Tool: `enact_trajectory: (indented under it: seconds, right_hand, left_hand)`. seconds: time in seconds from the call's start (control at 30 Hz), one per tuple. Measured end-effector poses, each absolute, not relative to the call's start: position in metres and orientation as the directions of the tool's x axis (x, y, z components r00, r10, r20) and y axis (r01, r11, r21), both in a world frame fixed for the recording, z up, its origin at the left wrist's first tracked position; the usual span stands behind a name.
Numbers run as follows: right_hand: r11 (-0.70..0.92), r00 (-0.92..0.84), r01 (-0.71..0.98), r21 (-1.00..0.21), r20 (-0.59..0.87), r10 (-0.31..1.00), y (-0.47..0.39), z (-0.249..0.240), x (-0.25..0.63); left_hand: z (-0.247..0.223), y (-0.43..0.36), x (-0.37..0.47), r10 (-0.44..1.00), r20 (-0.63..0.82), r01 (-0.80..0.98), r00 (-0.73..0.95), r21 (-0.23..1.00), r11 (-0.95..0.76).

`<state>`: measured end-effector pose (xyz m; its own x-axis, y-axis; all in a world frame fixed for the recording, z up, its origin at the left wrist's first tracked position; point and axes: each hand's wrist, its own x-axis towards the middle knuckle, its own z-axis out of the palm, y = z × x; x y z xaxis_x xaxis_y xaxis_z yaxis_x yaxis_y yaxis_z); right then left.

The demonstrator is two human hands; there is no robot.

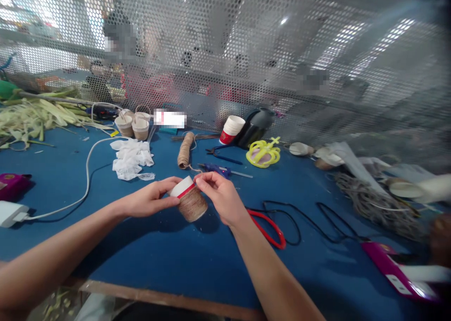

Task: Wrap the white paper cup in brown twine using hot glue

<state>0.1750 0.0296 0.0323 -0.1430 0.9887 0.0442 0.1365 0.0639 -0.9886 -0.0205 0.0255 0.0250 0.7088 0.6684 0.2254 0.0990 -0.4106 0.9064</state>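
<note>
A paper cup [193, 204], mostly wrapped in brown twine, is held tilted above the table. A white and red band of the cup shows bare. My left hand [150, 199] grips it from the left, thumb and fingers around the bare part. At the other side, my right hand [220, 194] pinches the twine close against the cup. From there the strand runs to a twine spool [185, 150] lying just beyond. A blue glue gun [218, 170] lies behind my right hand, its front partly hidden.
Behind stand stacked paper cups [232, 129], pliers [225, 156], a yellow crown-like ornament [263, 152] and twine-covered little baskets [141, 126]. White gloves [132, 159] and a white cable [88, 170] lie left. On the right are scissors with red handles [269, 229], black cable and a purple power strip [391, 269].
</note>
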Motion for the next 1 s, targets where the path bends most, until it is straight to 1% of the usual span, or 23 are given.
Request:
enact_trajectory:
  seconds: [0.17, 0.3, 0.37, 0.53, 0.63, 0.73, 0.8, 0.87, 0.93, 1.0]
  right_hand:
    - [0.02, -0.134, 0.147, -0.989, 0.0, 0.991, 0.03, 0.031, 0.175]
    - [-0.018, -0.16, 0.165, -0.986, -0.045, 0.986, 0.03, 0.027, 0.175]
    - [0.008, -0.165, 0.207, -0.978, -0.027, 0.986, 0.029, 0.025, 0.173]
    - [0.13, -0.144, 0.369, -0.92, 0.082, 0.986, 0.027, 0.019, 0.17]
    - [0.15, -0.124, 0.421, -0.895, 0.107, 0.987, 0.029, 0.016, 0.169]
    - [0.141, -0.1, 0.424, -0.894, 0.108, 0.989, 0.033, 0.011, 0.17]
    - [0.145, -0.087, 0.432, -0.89, 0.119, 0.989, 0.034, 0.009, 0.171]
    - [0.166, -0.088, 0.452, -0.876, 0.142, 0.986, 0.035, 0.009, 0.171]
    - [0.199, -0.091, 0.482, -0.853, 0.177, 0.98, 0.034, 0.01, 0.169]
    - [0.233, -0.088, 0.515, -0.825, 0.22, 0.972, 0.032, 0.012, 0.168]
  left_hand:
    - [0.026, 0.026, -0.021, 0.639, 0.258, 0.054, 0.725, 0.903, -0.427]
    - [0.027, 0.026, -0.023, 0.627, 0.274, 0.041, 0.729, 0.898, -0.439]
    - [0.028, 0.026, -0.024, 0.625, 0.276, 0.047, 0.73, 0.893, -0.448]
    - [0.028, 0.026, -0.023, 0.64, 0.262, 0.088, 0.722, 0.883, -0.461]
    - [0.028, 0.026, -0.021, 0.658, 0.222, 0.11, 0.719, 0.899, -0.424]
    - [0.026, 0.027, -0.021, 0.699, 0.185, 0.1, 0.691, 0.933, -0.346]
    - [0.023, 0.03, -0.02, 0.754, 0.169, 0.065, 0.634, 0.961, -0.269]
    - [0.017, 0.035, -0.02, 0.84, 0.147, -0.006, 0.522, 0.986, -0.169]
    - [0.011, 0.041, -0.02, 0.938, 0.103, -0.134, 0.331, 0.989, -0.061]
    - [0.007, 0.046, -0.021, 0.994, -0.017, -0.219, 0.112, 0.975, 0.041]
